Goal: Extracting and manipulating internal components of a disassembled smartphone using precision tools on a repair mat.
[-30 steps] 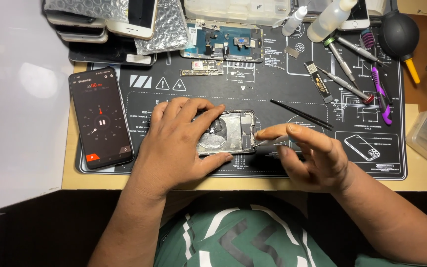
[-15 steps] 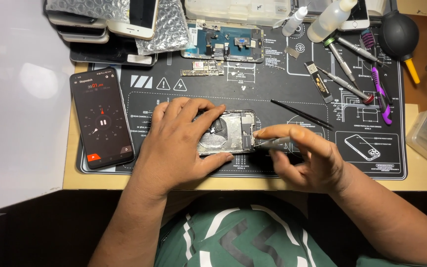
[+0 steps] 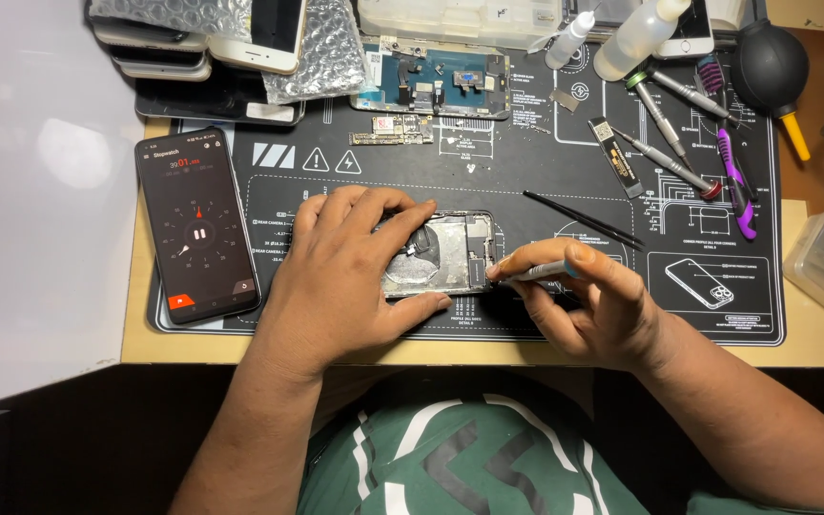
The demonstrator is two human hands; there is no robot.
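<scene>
While the left hand (image 3: 350, 272) lies flat over the opened phone (image 3: 445, 253), its fingers spread and press the left part of the metal frame down on the black work mat (image 3: 526, 181). This hand grips nothing; it only rests on the phone, with the thumb along the lower edge. The phone lies in the middle of the mat, just in front of the person, with its inner parts facing up.

The right hand (image 3: 588, 300) is closed around a thin grey screwdriver (image 3: 536, 273), held between thumb and first fingers. The tip of the tool touches the right edge of the phone, near its middle.

To the left, on the edge of the mat, a second phone (image 3: 197, 227) lies with a lit dark screen that shows a round dial. Black tweezers (image 3: 584, 219) lie just above the right hand. Farther back on the mat are a blue circuit board (image 3: 436, 84), several screwdrivers (image 3: 665, 129) and a purple tool (image 3: 738, 186). A black air blower (image 3: 770, 67) sits at the far right corner, and a stack of phones (image 3: 193, 57) with bubble wrap is at the far left.
</scene>
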